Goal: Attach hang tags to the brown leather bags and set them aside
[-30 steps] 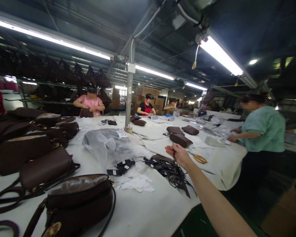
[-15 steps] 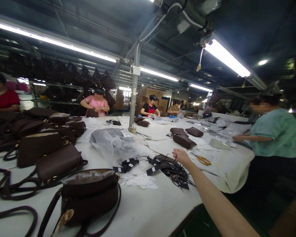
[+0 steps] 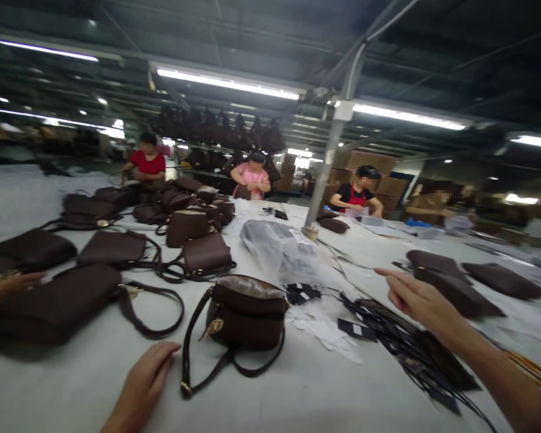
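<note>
My right hand (image 3: 417, 300) is stretched out above a pile of black hang tags (image 3: 392, 337), index finger extended and the others partly curled, with nothing visible in it. My left hand (image 3: 148, 376) rests low over the white table (image 3: 324, 403), fingers outstretched and close together, holding nothing that shows. Just right of its fingertips stands a dark brown handbag (image 3: 247, 325) with a gold charm, its top open on clear plastic stuffing and its strap looped on the table. White paper pieces (image 3: 329, 334) lie between that handbag and the tags.
Another person's hand (image 3: 13, 287) touches a brown bag (image 3: 63, 300) at left. More handbags (image 3: 184, 228) cover the left side. A plastic-wrapped bundle (image 3: 275, 246) sits by a metal post (image 3: 333, 150). Brown pouches (image 3: 451, 276) and yellow-handled scissors (image 3: 532, 367) lie right. Several people work behind.
The view has swung left, bringing more handbags into sight. My left hand has come into view beside the near handbag. My right hand stays over the tags, its index finger now extended.
</note>
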The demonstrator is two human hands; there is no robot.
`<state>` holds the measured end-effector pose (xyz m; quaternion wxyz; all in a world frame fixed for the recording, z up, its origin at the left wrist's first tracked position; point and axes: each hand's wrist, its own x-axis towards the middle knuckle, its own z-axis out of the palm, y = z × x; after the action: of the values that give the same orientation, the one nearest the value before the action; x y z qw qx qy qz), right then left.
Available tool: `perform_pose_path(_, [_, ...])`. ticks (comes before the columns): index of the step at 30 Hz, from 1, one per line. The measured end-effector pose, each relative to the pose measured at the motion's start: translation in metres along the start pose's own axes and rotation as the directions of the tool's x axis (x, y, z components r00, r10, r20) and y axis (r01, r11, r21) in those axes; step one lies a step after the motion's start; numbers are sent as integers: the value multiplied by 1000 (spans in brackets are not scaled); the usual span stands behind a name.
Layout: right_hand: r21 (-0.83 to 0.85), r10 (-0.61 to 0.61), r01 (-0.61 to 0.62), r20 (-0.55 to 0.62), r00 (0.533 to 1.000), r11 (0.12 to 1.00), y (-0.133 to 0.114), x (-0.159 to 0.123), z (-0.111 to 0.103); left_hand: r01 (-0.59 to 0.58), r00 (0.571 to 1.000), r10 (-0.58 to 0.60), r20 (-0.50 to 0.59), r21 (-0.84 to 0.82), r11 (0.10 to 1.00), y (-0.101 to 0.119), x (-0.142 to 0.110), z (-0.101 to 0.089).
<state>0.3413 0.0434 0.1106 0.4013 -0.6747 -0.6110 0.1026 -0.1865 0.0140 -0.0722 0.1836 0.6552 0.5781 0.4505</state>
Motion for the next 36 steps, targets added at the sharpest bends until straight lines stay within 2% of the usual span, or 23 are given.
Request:
perform_pose_path(1, [-35, -63, 67, 120, 991, 997, -16, -6, 15, 2, 1000, 0, 24, -53, 999, 14, -3, 0])
perform_pose_path(3, [-73, -191, 222, 300, 935, 972, -50, -28, 51, 9, 996, 7, 91, -182, 983, 52, -6, 4])
perform_pose_path(6, [-73, -348, 440, 501, 792, 895, -97, -72, 112, 58, 962, 64, 266, -425, 903, 107, -12, 17])
perform_pose_path(8, [-10, -460, 554, 545, 701, 832, -116, -99, 149, 105, 939, 104, 327, -563, 820, 128, -18, 26])
perform_pose_path(10, [99, -554, 619, 568, 608, 780, -124, -120, 178, 136, 924, 143, 355, -654, 744, 132, -25, 34])
perform_pose_path(12, [171, -594, 633, 588, 550, 755, -124, -133, 199, 168, 922, 141, 361, -700, 694, 125, -33, 39])
perform_pose_path(16, [167, -577, 644, 645, 501, 747, -122, -149, 223, 195, 928, 86, 362, -670, 717, 102, -45, 36])
perform_pose_path(19, [135, -533, 658, 713, 455, 741, -129, -155, 230, 234, 917, 39, 397, -616, 752, 97, -45, 24])
perform_pose_path(22, [149, -487, 592, 739, 466, 792, -145, -152, 225, 270, 905, -3, 426, -568, 778, 97, -38, 13])
perform_pose_path(26, [277, -538, 494, 654, 531, 824, -168, -129, 211, 268, 922, -32, 386, -576, 772, 95, -18, 0])
perform_pose_path(28, [309, -578, 510, 615, 536, 803, -180, -114, 208, 239, 931, -5, 366, -597, 766, 92, -5, -5])
perform_pose_path(31, [279, -631, 605, 589, 506, 746, -194, -93, 211, 167, 942, 57, 330, -611, 774, 87, 19, -9])
perform_pose_path(33, [197, -646, 679, 571, 507, 707, -201, -81, 217, 95, 963, 81, 258, -605, 790, 80, 38, -5])
perform_pose_path(36, [27, -647, 757, 540, 539, 653, -209, -63, 229, 18, 999, -1, 35, -501, 865, 66, 66, 10])
